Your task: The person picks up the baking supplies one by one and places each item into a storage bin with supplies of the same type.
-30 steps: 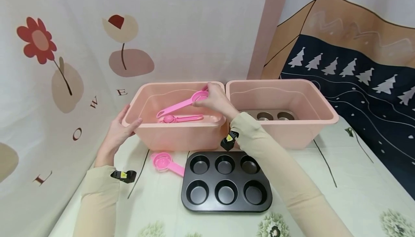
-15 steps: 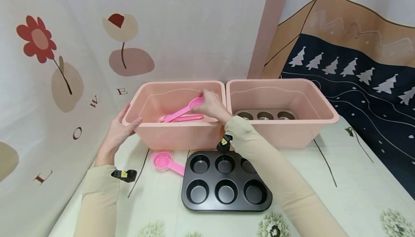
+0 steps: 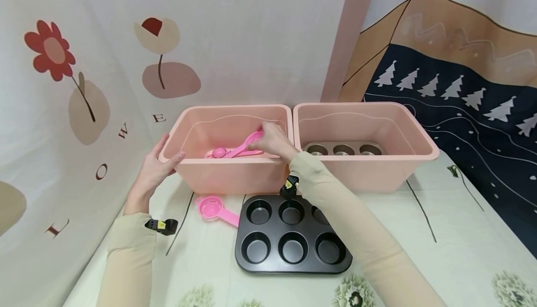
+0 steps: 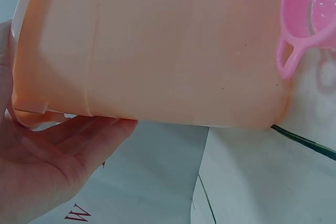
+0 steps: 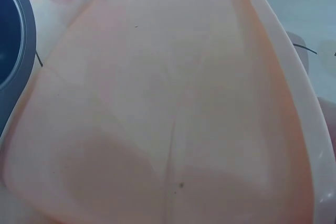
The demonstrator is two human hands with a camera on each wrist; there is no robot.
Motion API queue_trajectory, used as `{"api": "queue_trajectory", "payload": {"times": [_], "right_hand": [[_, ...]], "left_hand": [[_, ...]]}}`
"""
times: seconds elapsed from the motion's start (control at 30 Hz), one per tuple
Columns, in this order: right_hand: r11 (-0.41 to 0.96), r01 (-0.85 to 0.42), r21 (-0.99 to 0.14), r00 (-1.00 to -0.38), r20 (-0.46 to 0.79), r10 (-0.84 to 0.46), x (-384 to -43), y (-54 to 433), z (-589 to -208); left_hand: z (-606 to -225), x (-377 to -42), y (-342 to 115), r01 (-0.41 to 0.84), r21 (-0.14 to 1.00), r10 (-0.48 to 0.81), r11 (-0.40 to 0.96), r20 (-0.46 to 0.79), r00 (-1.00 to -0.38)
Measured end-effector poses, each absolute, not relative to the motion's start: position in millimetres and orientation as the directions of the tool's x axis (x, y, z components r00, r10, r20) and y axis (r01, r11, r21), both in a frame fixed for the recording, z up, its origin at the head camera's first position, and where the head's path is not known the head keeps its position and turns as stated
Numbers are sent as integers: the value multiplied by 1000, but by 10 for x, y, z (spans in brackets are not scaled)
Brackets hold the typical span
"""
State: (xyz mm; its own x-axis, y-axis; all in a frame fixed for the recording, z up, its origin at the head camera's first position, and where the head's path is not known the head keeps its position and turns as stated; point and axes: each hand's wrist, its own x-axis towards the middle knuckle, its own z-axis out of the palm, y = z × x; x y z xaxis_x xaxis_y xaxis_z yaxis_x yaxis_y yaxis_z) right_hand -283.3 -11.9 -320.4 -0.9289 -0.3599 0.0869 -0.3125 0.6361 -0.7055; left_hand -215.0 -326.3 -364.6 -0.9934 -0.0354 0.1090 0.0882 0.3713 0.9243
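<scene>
My right hand (image 3: 272,141) reaches into the left pink bin (image 3: 230,176) and pinches a pink measuring spoon (image 3: 245,144) by its bowl end, its handle slanting down to the left. Another pink measuring spoon (image 3: 219,152) lies on the bin floor beside it, partly hidden by the front rim. Across the bin's left end my left hand (image 3: 148,171) holds the rim, thumb along the front edge and fingers on the side. In the left wrist view the fingers (image 4: 100,135) lie against the bin wall. The right wrist view shows mostly the bin's outer wall; the right hand is hidden there.
A second pink bin (image 3: 377,176) stands alongside on the right, with a muffin pan (image 3: 358,146) inside. In front lies a dark six-cup muffin pan (image 3: 292,223), partly under the right forearm. A pink egg separator (image 3: 211,209) lies beside it, near the left bin.
My right hand has lowered the measuring spoon further into the left bin, drawing its handle end down to the floor and slightly right. The left hand has stayed on the rim.
</scene>
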Motion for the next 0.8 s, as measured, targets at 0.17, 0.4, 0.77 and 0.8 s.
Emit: {"api": "queue_trajectory", "payload": {"times": [0.17,0.4,0.77,0.8], "right_hand": [[620,-313,-720,-926,87,-367,-2828,-111,-3212],[611,-338,-716,-910,83,-405,-2825,-99,-3211],[585,-425,-691,-852,88,-515,-2828,-79,-3218],[573,-437,-693,-846,100,-523,-2821,-75,-3216]], "left_hand": [[-3641,-2143,-3258,91,924,-32,371,111,-993],[-3634,-2130,-3255,88,925,-39,369,110,-993],[-3638,-2137,-3258,88,925,-45,369,112,-993],[-3637,-2136,-3259,88,926,-45,368,112,-993]]}}
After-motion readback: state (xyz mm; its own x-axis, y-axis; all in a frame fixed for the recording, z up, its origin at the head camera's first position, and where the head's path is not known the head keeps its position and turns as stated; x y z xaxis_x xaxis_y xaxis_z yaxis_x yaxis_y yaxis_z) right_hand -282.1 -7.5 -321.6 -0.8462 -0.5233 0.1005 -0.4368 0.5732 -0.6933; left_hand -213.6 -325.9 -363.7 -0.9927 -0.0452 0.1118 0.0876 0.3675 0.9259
